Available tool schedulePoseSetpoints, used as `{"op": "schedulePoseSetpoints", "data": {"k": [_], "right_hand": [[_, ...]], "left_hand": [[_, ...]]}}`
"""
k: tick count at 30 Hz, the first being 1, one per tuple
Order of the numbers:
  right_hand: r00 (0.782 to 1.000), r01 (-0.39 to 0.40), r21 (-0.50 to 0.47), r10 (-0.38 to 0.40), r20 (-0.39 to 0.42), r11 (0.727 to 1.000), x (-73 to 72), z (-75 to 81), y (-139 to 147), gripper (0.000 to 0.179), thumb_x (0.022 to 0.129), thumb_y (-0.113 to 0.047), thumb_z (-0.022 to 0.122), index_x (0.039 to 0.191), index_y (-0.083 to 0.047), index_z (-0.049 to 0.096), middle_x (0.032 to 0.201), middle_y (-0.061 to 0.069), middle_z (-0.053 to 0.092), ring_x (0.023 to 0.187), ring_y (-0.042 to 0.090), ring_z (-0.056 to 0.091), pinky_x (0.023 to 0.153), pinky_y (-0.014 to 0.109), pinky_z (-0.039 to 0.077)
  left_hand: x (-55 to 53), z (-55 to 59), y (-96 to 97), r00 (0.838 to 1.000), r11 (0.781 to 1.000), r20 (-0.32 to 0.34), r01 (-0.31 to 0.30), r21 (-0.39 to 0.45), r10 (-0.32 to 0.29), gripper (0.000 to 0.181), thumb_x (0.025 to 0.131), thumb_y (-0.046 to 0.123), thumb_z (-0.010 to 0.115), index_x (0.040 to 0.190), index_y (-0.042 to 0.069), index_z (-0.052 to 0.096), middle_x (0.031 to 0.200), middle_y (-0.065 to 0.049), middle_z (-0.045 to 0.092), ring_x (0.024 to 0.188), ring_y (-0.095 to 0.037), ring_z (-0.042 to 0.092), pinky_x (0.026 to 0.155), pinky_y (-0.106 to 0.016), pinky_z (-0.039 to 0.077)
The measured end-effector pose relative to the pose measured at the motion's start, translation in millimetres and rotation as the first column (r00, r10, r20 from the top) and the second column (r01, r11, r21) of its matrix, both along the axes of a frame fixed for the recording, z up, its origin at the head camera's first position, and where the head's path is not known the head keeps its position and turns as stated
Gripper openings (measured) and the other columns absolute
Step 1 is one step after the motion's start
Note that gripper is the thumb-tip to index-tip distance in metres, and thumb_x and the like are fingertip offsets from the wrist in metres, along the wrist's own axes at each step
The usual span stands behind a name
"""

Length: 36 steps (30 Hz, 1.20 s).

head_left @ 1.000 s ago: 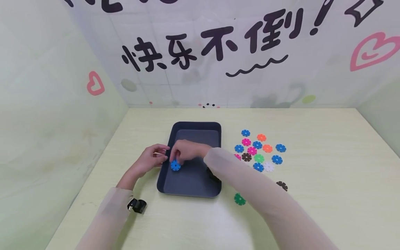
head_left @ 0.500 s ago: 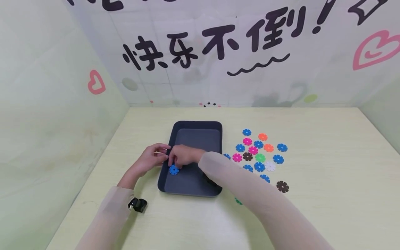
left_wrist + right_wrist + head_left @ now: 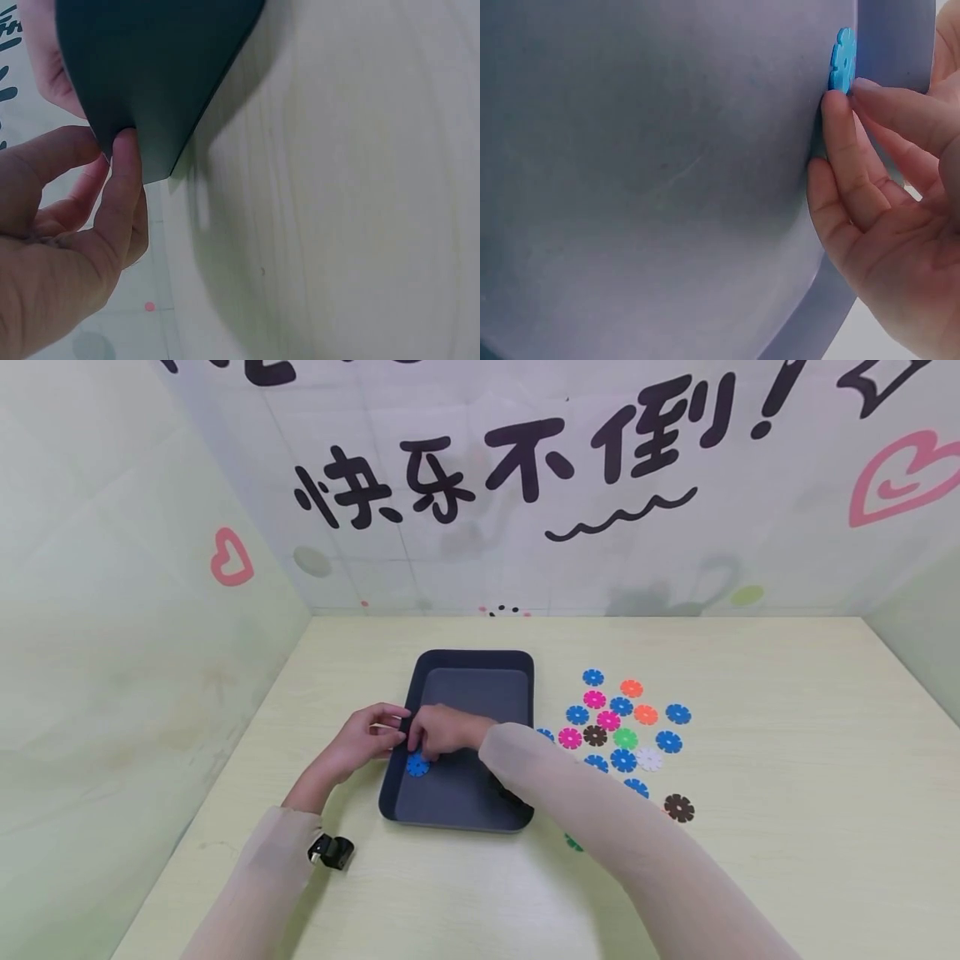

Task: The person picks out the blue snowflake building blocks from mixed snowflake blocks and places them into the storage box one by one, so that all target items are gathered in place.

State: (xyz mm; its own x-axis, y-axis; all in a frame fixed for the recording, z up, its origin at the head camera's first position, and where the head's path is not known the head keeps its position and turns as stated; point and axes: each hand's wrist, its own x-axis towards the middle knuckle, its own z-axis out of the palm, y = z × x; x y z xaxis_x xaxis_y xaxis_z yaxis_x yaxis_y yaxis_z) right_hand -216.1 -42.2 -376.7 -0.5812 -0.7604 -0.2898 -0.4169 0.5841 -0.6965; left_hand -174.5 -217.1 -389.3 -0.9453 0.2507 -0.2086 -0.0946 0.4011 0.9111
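Observation:
A blue notched plastic disc [image 3: 417, 766] is pinched between thumb and fingertip of my right hand [image 3: 446, 731], low inside the dark rectangular tray [image 3: 465, 802]. In the right wrist view the disc [image 3: 843, 60] is tilted on edge beside the tray's side wall, and the other fingers of that hand lie close over the tray floor. My left hand [image 3: 358, 745] holds the tray's left rim; the left wrist view has its thumb and fingers on either side of the wall [image 3: 157, 75].
Several loose notched discs lie right of the tray, among them a pink disc [image 3: 570, 738], an orange disc [image 3: 646, 715], a white disc [image 3: 648, 759] and a brown disc [image 3: 678, 808]. My right sleeve [image 3: 600, 802] partly covers others. A printed wall cloth [image 3: 465, 568] stands behind the table.
My right hand has shifted slightly toward the tray's left side with the blue disc, which sits a little nearer the front. More loose discs show beside the sleeve. The left hand keeps its place.

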Motion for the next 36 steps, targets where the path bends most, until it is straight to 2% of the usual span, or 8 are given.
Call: {"op": "schedulePoseSetpoints", "data": {"k": [5, 11, 21, 28, 36], "right_hand": [[0.999, -0.035, -0.012, 0.034, -0.040, 0.999, -3.0, 5.3, 7.1, 0.022, 0.079, -0.002, 0.068, 0.101, -0.002, 0.068, 0.079, 0.003, 0.065, 0.064, 0.009, 0.056, 0.062, 0.018, 0.046], [0.992, -0.086, -0.013, 0.084, -0.099, 0.996, -6.5, 20.4, 22.6, 0.023, 0.081, -0.006, 0.068, 0.104, -0.003, 0.068, 0.085, 0.003, 0.064, 0.068, 0.011, 0.055, 0.062, 0.019, 0.045], [0.986, -0.065, -0.036, 0.058, -0.158, 0.997, -8.7, 45.6, 66.4, 0.026, 0.085, -0.008, 0.065, 0.110, -0.003, 0.065, 0.095, 0.006, 0.063, 0.077, 0.012, 0.056, 0.069, 0.023, 0.046], [0.985, -0.002, -0.070, -0.010, -0.175, 0.998, -8.3, 50.5, 106.8, 0.028, 0.085, -0.010, 0.066, 0.112, -0.002, 0.064, 0.098, 0.007, 0.064, 0.080, 0.013, 0.057, 0.073, 0.026, 0.048], [0.980, 0.146, -0.089, -0.156, -0.122, 0.985, -4.7, 43.6, 153.3, 0.028, 0.085, -0.010, 0.065, 0.111, -0.002, 0.064, 0.088, 0.002, 0.063, 0.080, 0.015, 0.059, 0.071, 0.030, 0.049]], "left_hand": [[0.3, -1.2, 0.3, 1.000, 1.000, -0.006, -0.006, 0.006, 0.006, 0.037, 0.088, -0.001, 0.054, 0.124, -0.004, 0.048, 0.109, -0.022, 0.049, 0.089, -0.022, 0.056, 0.070, -0.033, 0.051], [2.0, -0.5, 1.1, 1.000, 1.000, -0.005, -0.012, 0.015, 0.012, 0.037, 0.088, -0.002, 0.055, 0.124, -0.005, 0.048, 0.108, -0.023, 0.048, 0.087, -0.021, 0.056, 0.070, -0.034, 0.051], [4.3, 2.7, 0.6, 1.000, 1.000, -0.001, -0.007, -0.008, 0.007, 0.038, 0.089, 0.002, 0.055, 0.126, -0.004, 0.047, 0.112, -0.025, 0.047, 0.093, -0.029, 0.054, 0.074, -0.037, 0.051], [3.3, 1.0, 0.9, 1.000, 1.000, -0.005, -0.007, -0.012, 0.007, 0.038, 0.089, 0.000, 0.055, 0.126, -0.004, 0.047, 0.111, -0.023, 0.047, 0.091, -0.027, 0.054, 0.072, -0.035, 0.051], [2.2, -1.0, 0.9, 1.000, 1.000, -0.002, -0.012, -0.015, 0.012, 0.037, 0.089, 0.001, 0.055, 0.125, -0.002, 0.048, 0.110, -0.021, 0.048, 0.090, -0.024, 0.054, 0.071, -0.034, 0.051]]}}
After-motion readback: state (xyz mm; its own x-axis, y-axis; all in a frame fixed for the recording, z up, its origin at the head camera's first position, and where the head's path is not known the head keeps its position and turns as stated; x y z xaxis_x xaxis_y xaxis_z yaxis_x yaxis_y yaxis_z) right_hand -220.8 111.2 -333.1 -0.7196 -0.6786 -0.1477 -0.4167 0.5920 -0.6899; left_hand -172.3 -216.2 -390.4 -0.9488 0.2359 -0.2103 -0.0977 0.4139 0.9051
